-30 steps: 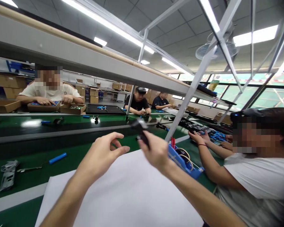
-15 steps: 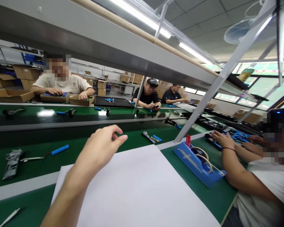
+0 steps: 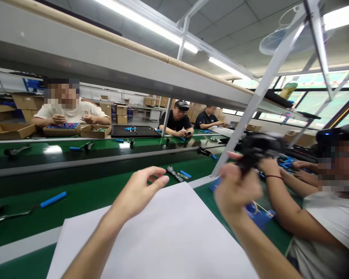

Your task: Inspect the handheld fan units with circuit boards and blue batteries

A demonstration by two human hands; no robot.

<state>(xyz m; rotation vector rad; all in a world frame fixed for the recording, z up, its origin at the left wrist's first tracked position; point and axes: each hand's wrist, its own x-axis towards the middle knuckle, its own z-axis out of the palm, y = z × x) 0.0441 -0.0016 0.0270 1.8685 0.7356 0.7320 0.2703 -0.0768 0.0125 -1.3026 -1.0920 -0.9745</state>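
Observation:
My left hand (image 3: 142, 190) is held above the far left part of a large white sheet (image 3: 174, 236). Its fingers are slightly curled and apart from the thumb, with nothing between them. To the right, my right hand (image 3: 238, 190) is raised and smeared by motion, its fingers closed on a black part (image 3: 258, 149) whose kind is too blurred to make out. Just beyond my left hand lie a grey casing piece (image 3: 174, 173) and a blue cylindrical battery (image 3: 185, 174) on the green surface. My right hand partly hides a blue tape dispenser (image 3: 260, 219).
A slanted metal post (image 3: 241, 120) rises near my right hand, under a long overhead shelf (image 3: 119, 64). A co-worker's arm (image 3: 282, 197) is close on the right. Another wired blue battery (image 3: 54, 199) lies left. Several people sit across the line, near cardboard boxes (image 3: 94, 131).
My right hand has come into view at the right with the black part in it. My left hand has shifted right and slightly down in the picture. The camera view has turned a little.

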